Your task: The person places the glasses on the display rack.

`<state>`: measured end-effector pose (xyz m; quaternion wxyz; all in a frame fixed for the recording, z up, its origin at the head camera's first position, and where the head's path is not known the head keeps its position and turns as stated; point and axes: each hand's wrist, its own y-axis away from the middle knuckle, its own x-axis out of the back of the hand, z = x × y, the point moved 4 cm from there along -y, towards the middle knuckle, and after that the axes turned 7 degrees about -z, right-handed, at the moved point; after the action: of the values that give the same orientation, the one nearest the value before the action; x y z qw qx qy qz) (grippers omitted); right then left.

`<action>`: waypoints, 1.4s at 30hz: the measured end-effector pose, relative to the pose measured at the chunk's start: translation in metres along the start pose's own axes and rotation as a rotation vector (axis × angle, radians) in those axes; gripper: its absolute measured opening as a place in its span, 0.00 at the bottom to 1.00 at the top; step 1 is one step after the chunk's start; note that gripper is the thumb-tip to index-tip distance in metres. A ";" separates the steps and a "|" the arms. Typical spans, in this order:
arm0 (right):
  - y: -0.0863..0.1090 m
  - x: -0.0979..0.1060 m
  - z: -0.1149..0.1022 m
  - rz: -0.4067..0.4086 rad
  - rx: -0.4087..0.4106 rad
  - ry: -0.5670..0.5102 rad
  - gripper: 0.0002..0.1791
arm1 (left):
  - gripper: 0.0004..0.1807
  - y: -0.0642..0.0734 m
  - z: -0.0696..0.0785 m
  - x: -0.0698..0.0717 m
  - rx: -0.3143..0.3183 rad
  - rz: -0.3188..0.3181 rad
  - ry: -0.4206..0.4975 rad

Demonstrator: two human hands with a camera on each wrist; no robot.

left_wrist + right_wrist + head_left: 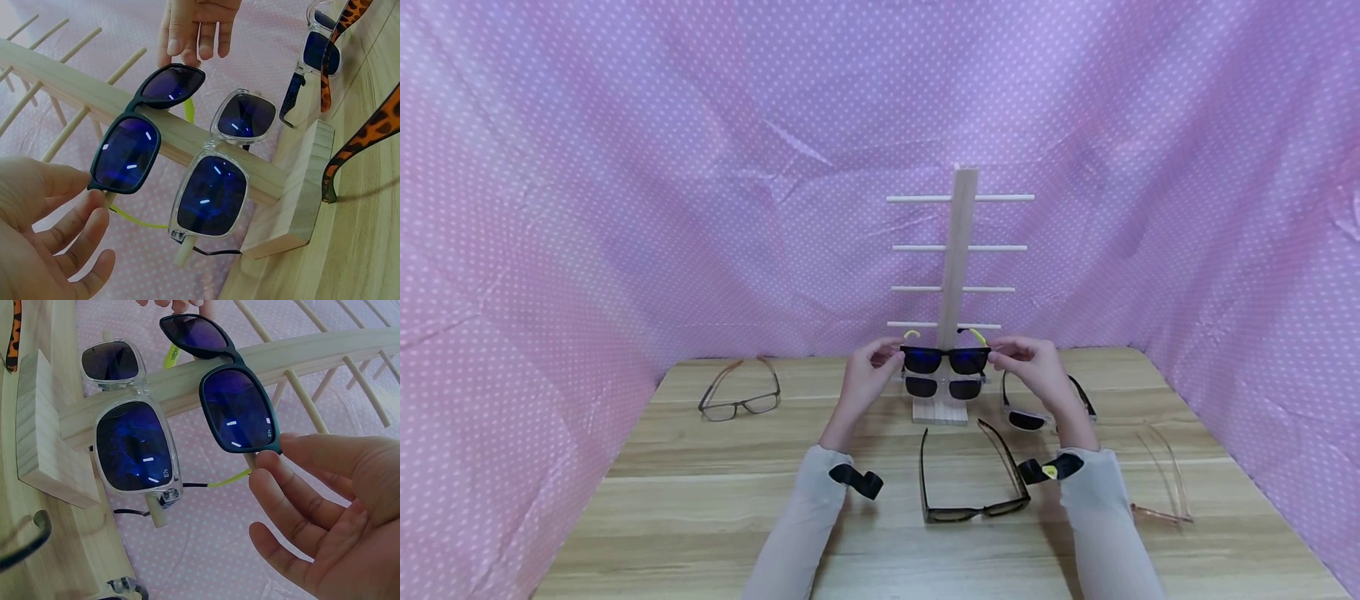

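Observation:
Dark-framed sunglasses (pixel 967 361) with blue-violet lenses and yellow-green temples sit at a low peg of a wooden display stand (pixel 957 258). My left hand (pixel 868 372) pinches their left front corner between thumb and forefinger, the other fingers loosely bent. At the opposite corner, my right hand (pixel 331 506) holds the frame the same way. Just below hang clear-framed sunglasses (pixel 212 195) with dark blue lenses, resting on the lowest peg, whose end (pixel 156 511) pokes out. The stand's block base (pixel 940 412) rests on the table.
Tortoiseshell-temple glasses (pixel 955 515) lie in front of the stand. Thin-framed glasses (pixel 741 407) lie at the left. White-framed sunglasses (pixel 1026 421) are partly behind my right wrist, with pinkish clear glasses (pixel 1161 514) farther right. Bare pegs (pixel 992 247) stick out above; a dotted curtain (pixel 820 167) surrounds the table.

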<state>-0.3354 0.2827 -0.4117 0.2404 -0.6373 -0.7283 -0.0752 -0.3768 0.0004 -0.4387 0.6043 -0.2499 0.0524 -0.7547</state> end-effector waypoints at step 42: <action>0.037 0.090 -0.019 -0.221 -0.029 0.373 0.14 | 0.12 0.013 0.057 -0.111 -0.042 -0.490 -0.407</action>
<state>-0.3008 0.3619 -0.3618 0.3520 -0.5322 -0.7354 -0.2282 -0.3240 0.1135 -0.4284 0.3972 -0.4135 -0.1158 -0.8110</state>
